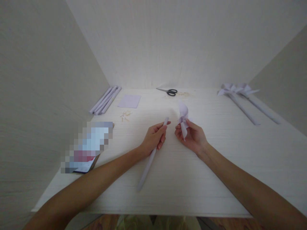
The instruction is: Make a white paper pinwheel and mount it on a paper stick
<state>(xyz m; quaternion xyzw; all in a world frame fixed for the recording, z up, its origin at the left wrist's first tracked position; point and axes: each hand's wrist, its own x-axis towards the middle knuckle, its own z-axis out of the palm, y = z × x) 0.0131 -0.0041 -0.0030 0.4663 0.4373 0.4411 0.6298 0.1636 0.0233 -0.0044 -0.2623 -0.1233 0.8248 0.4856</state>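
In the middle of the head view, my left hand (154, 137) is closed round a rolled pale lilac paper stick (146, 169), which slants with its upper end poking out past the fingers. Just to the right, my right hand (192, 135) pinches a folded lilac paper pinwheel (183, 111) near its centre. A gap separates the stick's upper end from the pinwheel. Part of the pinwheel is hidden behind the fingers.
Several rolled paper sticks (105, 100) lie at the back left beside square paper (129, 101). Black-handled scissors (171, 92) lie against the back wall. Two pinwheels on sticks (244, 103) rest at right. A phone (91, 147) stands left; small tan scraps (125, 115) lie nearby.
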